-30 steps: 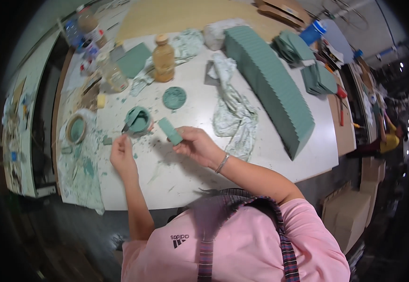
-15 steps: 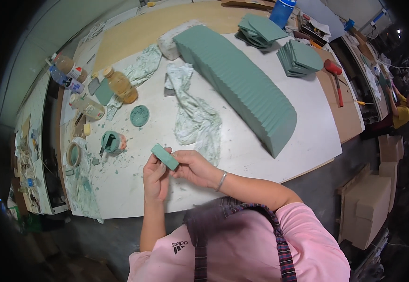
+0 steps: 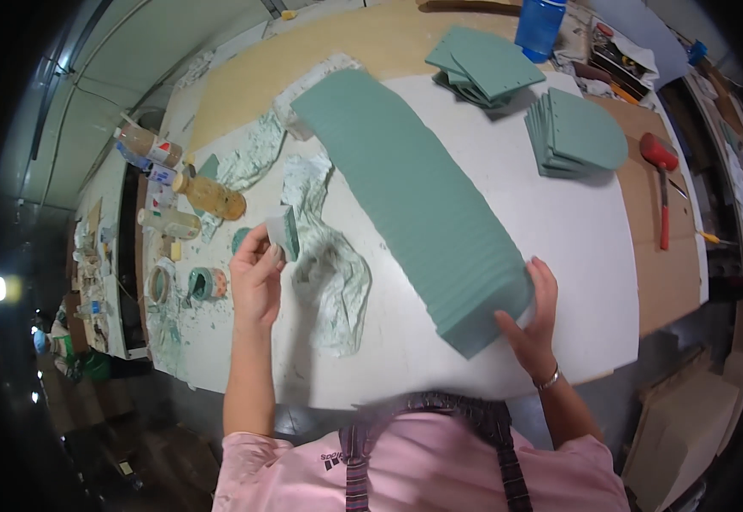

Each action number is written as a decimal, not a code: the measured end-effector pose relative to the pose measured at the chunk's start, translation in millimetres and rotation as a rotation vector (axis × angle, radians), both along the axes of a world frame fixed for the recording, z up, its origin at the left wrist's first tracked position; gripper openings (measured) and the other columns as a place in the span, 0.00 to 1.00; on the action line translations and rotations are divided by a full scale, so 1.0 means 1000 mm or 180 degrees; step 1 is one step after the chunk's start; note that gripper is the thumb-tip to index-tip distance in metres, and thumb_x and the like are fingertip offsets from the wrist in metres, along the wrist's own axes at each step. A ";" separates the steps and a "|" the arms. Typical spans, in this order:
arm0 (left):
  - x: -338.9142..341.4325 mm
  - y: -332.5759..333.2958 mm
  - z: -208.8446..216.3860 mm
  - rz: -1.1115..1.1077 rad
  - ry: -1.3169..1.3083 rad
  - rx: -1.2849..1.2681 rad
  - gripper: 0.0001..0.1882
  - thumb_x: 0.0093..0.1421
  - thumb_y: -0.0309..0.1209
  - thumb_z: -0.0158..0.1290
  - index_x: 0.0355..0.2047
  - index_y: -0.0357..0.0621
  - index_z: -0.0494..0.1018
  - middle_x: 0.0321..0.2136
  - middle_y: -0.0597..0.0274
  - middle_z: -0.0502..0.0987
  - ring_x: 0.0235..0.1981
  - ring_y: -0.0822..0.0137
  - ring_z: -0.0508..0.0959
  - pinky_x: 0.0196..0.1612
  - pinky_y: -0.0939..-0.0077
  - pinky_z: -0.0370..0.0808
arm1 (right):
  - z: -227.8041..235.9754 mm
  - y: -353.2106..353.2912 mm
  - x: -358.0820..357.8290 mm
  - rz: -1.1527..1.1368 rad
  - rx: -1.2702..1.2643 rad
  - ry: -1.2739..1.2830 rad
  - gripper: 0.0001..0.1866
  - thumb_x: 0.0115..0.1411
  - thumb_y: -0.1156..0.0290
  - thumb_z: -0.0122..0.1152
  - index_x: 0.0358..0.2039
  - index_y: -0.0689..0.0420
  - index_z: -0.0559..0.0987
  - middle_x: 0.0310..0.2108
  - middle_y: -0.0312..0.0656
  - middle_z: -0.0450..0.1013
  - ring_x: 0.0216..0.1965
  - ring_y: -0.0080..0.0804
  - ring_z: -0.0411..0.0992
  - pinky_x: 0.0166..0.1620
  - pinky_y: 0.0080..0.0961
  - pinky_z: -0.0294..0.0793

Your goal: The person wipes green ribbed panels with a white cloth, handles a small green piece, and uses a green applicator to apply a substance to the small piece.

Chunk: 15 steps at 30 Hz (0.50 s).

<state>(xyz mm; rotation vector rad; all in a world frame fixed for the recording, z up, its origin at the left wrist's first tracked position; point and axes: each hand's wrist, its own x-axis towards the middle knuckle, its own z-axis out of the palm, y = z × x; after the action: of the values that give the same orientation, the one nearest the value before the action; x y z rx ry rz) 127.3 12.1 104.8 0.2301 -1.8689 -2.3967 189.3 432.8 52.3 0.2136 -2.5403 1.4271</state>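
In my left hand (image 3: pixel 256 277) is a small green rectangular block (image 3: pixel 291 235), raised above the table with a pale grey face showing. A long row of green rounded plates (image 3: pixel 414 188), packed face to face, lies diagonally across the table. Against its near right end rests my right hand (image 3: pixel 535 320), thumb and fingers spread apart around the corner. A crumpled, green-stained white cloth (image 3: pixel 337 273) lies between the left hand and the row. Left of the block stands an open jar of green paste (image 3: pixel 205 282); a round green lid (image 3: pixel 240 240) is partly hidden behind the left hand.
Two piles of loose green plates (image 3: pixel 484 68) (image 3: pixel 580 132) sit at the far right. A red mallet (image 3: pixel 661 183) lies on brown board. Several bottles (image 3: pixel 209 198) and a tape roll (image 3: pixel 159 282) line the left side. A blue bottle (image 3: pixel 540 30) stands at the back.
Both hands were together on the green block. Now the left hand alone holds it, higher up, and the right hand has moved right to the row's near end. The view has shifted.
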 end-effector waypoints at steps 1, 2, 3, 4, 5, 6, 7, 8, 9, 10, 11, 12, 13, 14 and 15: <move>-0.021 -0.003 0.006 -0.0070 0.0040 -0.0224 0.20 0.65 0.23 0.57 0.57 0.32 0.73 0.49 0.61 0.79 0.44 0.72 0.77 0.45 0.78 0.70 | -0.008 0.004 -0.006 -0.0093 0.0058 -0.0116 0.40 0.53 0.70 0.69 0.66 0.64 0.64 0.67 0.59 0.59 0.66 0.58 0.58 0.68 0.49 0.58; -0.041 0.006 0.018 0.0078 0.0014 -0.0535 0.19 0.64 0.23 0.57 0.56 0.32 0.74 0.48 0.62 0.80 0.41 0.74 0.76 0.42 0.81 0.69 | -0.017 0.001 -0.011 -0.0072 -0.0015 -0.0106 0.40 0.53 0.70 0.69 0.66 0.64 0.64 0.67 0.59 0.59 0.66 0.58 0.58 0.68 0.49 0.58; -0.062 0.002 0.020 0.0098 0.0002 -0.0856 0.19 0.63 0.20 0.57 0.55 0.32 0.74 0.47 0.61 0.80 0.43 0.73 0.76 0.47 0.78 0.71 | -0.024 -0.003 -0.018 -0.0063 0.0086 -0.0133 0.40 0.54 0.69 0.68 0.67 0.65 0.63 0.68 0.59 0.57 0.67 0.60 0.58 0.68 0.51 0.56; -0.085 -0.003 0.021 0.0113 -0.0011 -0.1172 0.20 0.61 0.17 0.57 0.54 0.32 0.75 0.46 0.60 0.80 0.45 0.72 0.77 0.53 0.75 0.74 | -0.029 -0.008 -0.024 -0.0059 0.0192 -0.0160 0.41 0.55 0.69 0.67 0.67 0.65 0.62 0.70 0.60 0.55 0.67 0.62 0.57 0.69 0.52 0.55; -0.108 -0.005 0.018 0.0111 -0.0006 -0.1200 0.20 0.61 0.17 0.57 0.54 0.32 0.75 0.46 0.60 0.80 0.45 0.72 0.77 0.53 0.75 0.74 | -0.032 -0.016 -0.029 -0.0194 0.0105 -0.0205 0.37 0.56 0.70 0.62 0.66 0.65 0.64 0.69 0.60 0.58 0.66 0.62 0.59 0.68 0.53 0.56; -0.130 -0.007 0.021 0.0084 -0.0012 -0.1636 0.19 0.60 0.17 0.57 0.53 0.33 0.77 0.46 0.59 0.81 0.45 0.72 0.77 0.53 0.75 0.74 | -0.036 -0.021 -0.032 -0.0188 0.0058 -0.0201 0.37 0.56 0.70 0.62 0.66 0.65 0.64 0.69 0.60 0.58 0.66 0.62 0.59 0.68 0.53 0.56; -0.153 -0.009 0.023 0.0055 -0.0021 -0.2067 0.18 0.60 0.17 0.58 0.51 0.33 0.78 0.45 0.59 0.81 0.45 0.71 0.77 0.53 0.74 0.74 | -0.039 -0.024 -0.034 -0.0277 0.0169 -0.0081 0.36 0.56 0.71 0.60 0.65 0.66 0.66 0.68 0.59 0.61 0.65 0.61 0.60 0.67 0.52 0.56; -0.177 -0.007 0.017 0.0019 -0.0028 -0.2054 0.18 0.60 0.17 0.58 0.51 0.33 0.78 0.45 0.59 0.81 0.45 0.71 0.77 0.53 0.74 0.74 | -0.043 -0.025 -0.035 -0.0399 0.0336 0.0018 0.35 0.55 0.71 0.58 0.64 0.66 0.67 0.66 0.58 0.63 0.64 0.61 0.61 0.66 0.52 0.57; -0.199 -0.007 0.015 0.0036 0.0068 -0.2461 0.17 0.60 0.17 0.58 0.50 0.34 0.79 0.44 0.60 0.81 0.44 0.71 0.77 0.52 0.74 0.74 | -0.044 -0.028 -0.037 -0.0579 0.0406 0.0084 0.33 0.55 0.69 0.53 0.62 0.68 0.70 0.63 0.58 0.68 0.63 0.60 0.63 0.64 0.51 0.59; -0.222 -0.007 0.010 0.0051 0.0170 -0.2861 0.16 0.59 0.17 0.59 0.49 0.34 0.79 0.43 0.60 0.81 0.44 0.70 0.77 0.52 0.74 0.74 | -0.045 -0.029 -0.038 -0.0597 0.0401 0.0073 0.33 0.55 0.69 0.53 0.62 0.68 0.70 0.63 0.58 0.68 0.63 0.60 0.63 0.64 0.51 0.59; -0.245 -0.015 0.009 -0.0081 0.0402 -0.3229 0.16 0.60 0.19 0.60 0.49 0.35 0.80 0.42 0.60 0.81 0.43 0.69 0.77 0.50 0.73 0.75 | -0.044 -0.029 -0.039 -0.0624 0.0413 0.0032 0.33 0.56 0.66 0.53 0.61 0.68 0.70 0.63 0.58 0.68 0.63 0.60 0.63 0.64 0.52 0.60; -0.265 -0.018 0.007 -0.0091 0.0384 -0.3252 0.16 0.60 0.19 0.60 0.49 0.35 0.80 0.42 0.60 0.81 0.43 0.69 0.77 0.50 0.73 0.75 | -0.044 -0.029 -0.038 -0.0646 0.0437 -0.0025 0.33 0.57 0.64 0.52 0.61 0.69 0.71 0.62 0.59 0.68 0.62 0.60 0.64 0.64 0.52 0.60; -0.283 -0.020 0.007 -0.0128 0.0579 -0.3455 0.16 0.59 0.20 0.61 0.49 0.36 0.80 0.41 0.60 0.81 0.42 0.68 0.78 0.48 0.72 0.75 | -0.045 -0.031 -0.038 -0.0659 0.0454 -0.0063 0.33 0.59 0.60 0.50 0.60 0.70 0.71 0.62 0.60 0.68 0.62 0.61 0.64 0.63 0.53 0.61; -0.299 -0.019 0.003 -0.0183 0.0789 -0.3624 0.16 0.58 0.21 0.62 0.49 0.37 0.80 0.40 0.59 0.81 0.41 0.67 0.78 0.47 0.71 0.75 | -0.047 -0.030 -0.037 -0.0677 0.0463 -0.0078 0.33 0.59 0.60 0.50 0.60 0.70 0.71 0.62 0.60 0.68 0.62 0.61 0.64 0.63 0.53 0.61; -0.311 -0.011 0.003 -0.0213 0.0796 -0.3600 0.16 0.58 0.21 0.62 0.49 0.37 0.80 0.40 0.59 0.81 0.41 0.67 0.78 0.47 0.71 0.75 | -0.049 -0.030 -0.038 -0.0679 0.0446 -0.0079 0.33 0.60 0.59 0.49 0.60 0.70 0.71 0.62 0.61 0.68 0.62 0.61 0.64 0.63 0.53 0.61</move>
<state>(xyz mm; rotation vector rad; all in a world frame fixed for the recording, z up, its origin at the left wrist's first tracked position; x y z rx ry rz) -183.9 1.6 107.8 -0.2157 -2.7034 -0.9899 151.8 402.4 3.5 -0.0524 -2.5936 1.1826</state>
